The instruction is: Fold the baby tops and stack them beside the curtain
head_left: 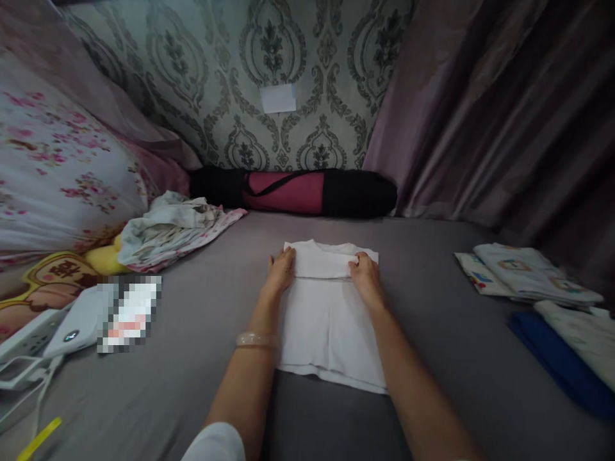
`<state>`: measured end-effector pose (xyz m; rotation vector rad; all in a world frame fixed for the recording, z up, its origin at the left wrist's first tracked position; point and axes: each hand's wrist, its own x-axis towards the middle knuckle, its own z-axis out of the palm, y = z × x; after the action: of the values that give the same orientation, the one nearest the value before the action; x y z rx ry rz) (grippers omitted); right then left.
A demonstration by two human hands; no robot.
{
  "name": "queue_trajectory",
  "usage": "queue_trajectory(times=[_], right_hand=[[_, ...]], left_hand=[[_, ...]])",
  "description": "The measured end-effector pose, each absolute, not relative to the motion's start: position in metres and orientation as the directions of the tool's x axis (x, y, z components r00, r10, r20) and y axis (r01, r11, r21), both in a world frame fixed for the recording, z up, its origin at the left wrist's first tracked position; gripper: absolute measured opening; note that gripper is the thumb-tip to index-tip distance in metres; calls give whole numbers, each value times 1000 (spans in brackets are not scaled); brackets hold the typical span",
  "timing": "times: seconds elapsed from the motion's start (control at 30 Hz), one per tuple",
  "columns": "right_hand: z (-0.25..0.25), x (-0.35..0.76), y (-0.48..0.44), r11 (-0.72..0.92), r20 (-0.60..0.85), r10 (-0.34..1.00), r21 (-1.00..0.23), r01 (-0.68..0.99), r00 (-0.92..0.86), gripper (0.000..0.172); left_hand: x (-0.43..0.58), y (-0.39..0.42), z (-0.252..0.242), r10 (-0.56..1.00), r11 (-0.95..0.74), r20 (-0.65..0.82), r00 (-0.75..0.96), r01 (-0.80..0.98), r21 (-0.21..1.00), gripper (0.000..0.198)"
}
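Observation:
A white shirt (312,326) lies on the grey bed sheet in front of me, its neckline at the far end. Across its upper part runs a folded band of the same cloth. My left hand (281,270) rests at the left edge of this band, fingers lying on the fabric and thumb apart to the outside. On the right end of the band, my right hand (368,276) pinches the cloth between thumb and fingers. The fingertips of both hands are partly hidden against the shirt. My left wrist wears a pale bangle (257,340).
Folded clothes (533,272) and a blue folded cloth (560,358) lie to the right. At left are crumpled clothes (168,227), a floral pillow (62,173), a white power bank (84,320) and cables. A black-and-pink long bag (288,192) lies along the wall.

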<state>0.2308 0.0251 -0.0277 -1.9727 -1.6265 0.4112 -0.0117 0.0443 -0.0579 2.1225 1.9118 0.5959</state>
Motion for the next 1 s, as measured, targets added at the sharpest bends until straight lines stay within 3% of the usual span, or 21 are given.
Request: queue_trajectory(times=[0.1,0.27,0.4,0.5,0.63,1.0], right_hand=[[-25,230,17,-76,159,969,-533,843,189,36],[-18,220,11,-27,317,937,-346,938,144,44],[-20,197,12,238,372,919,-263,935,-129,47],[-26,178,10,391,305,899,-237,889,-314,50],[-29,169,7,359,137,932,-243,901,-335,55],[-26,170,5,341,76,940,-241,909,-333,56]], left_hand=[[-13,45,-60,985,-135,157,77,902,410,48],[-5,38,-45,984,-93,175,29,924,370,47],[18,26,-25,970,-174,215,115,945,276,47],[34,20,-23,967,-224,165,192,954,200,48],[39,21,-32,981,-185,83,173,969,164,52],[32,27,-42,981,-192,85,175,939,286,55]])
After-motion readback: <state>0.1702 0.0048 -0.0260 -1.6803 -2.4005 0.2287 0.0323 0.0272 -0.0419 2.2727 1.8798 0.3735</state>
